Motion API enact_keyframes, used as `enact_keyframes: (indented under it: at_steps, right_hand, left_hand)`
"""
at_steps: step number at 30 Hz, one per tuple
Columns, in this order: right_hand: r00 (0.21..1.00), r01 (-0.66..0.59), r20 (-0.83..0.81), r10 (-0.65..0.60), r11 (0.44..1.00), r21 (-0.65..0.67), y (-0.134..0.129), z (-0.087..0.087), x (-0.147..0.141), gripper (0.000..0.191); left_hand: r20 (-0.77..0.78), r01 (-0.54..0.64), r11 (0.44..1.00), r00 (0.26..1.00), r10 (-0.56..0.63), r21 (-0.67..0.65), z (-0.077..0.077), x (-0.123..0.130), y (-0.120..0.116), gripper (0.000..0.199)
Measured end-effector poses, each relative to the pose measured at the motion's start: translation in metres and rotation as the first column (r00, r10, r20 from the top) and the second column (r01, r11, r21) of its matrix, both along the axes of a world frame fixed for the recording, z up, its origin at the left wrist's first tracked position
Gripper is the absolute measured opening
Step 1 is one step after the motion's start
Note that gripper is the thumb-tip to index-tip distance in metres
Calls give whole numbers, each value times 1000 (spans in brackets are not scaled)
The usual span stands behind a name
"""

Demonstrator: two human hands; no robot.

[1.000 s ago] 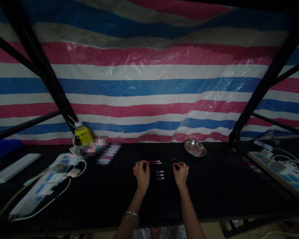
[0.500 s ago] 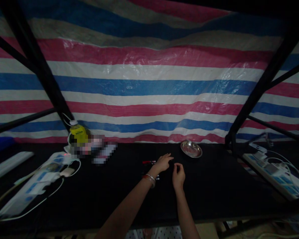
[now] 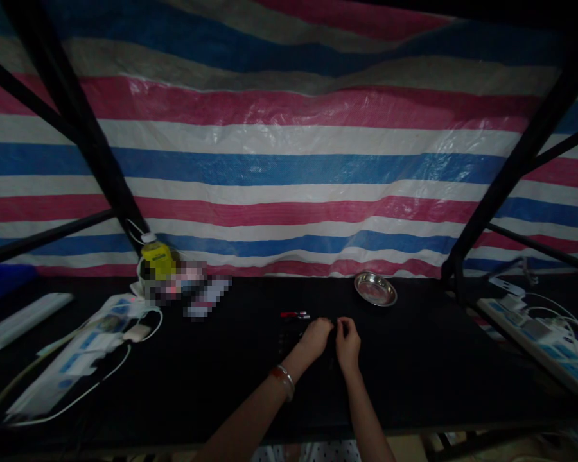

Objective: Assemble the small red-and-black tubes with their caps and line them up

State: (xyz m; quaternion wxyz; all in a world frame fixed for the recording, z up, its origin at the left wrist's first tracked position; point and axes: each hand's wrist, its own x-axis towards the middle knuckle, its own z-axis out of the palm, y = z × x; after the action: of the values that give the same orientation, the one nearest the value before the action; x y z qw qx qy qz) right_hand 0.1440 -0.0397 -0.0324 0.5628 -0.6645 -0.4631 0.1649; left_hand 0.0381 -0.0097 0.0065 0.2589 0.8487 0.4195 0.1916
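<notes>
My left hand (image 3: 316,337) is closed, its fingers curled inward, with bracelets at the wrist. Beside it my right hand (image 3: 348,343) has thumb and fingers pinched together. The fingertips of both hands nearly meet over the black tabletop (image 3: 424,359). Something small and dark seems to be between them, too dim to name. Just beyond my left hand lies a small red-handled tool with shiny metal ends (image 3: 293,315). Faint small dark items lie left of my left hand, hard to make out. Farther off to the right sits a round shallow metal dish (image 3: 376,289).
At left are a power strip (image 3: 72,359) with plugs and cables, a yellow bottle (image 3: 158,258) and blurred-out items. Another power strip (image 3: 539,346) with chargers lies at right. Black frame posts (image 3: 515,154) and a striped plastic sheet (image 3: 293,170) stand behind.
My left hand has drawn back toward me and its outstretched fingers have curled in beside my right hand. The red-handled tool is now more fully uncovered. The view has shifted slightly.
</notes>
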Motion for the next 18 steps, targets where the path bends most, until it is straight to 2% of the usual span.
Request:
enact_keyframes:
  at_steps: [5,12,18]
  right_hand:
    - [1000,-25,-16,25,1000,11,-6,-2,-3,32]
    - [989,145,43,-145,989,8,-16,-5,-21,31]
    - [981,174,88,-173,985,-3,-17,1,-28,31]
  left_hand:
    - [-40,-36,998,998,38,52,5,-7,-8,33]
    - [-91,-126,982,986,140,143,14,-9,-16,31]
    - [-97,-182,970,975,199,161,19,-10,-18,28]
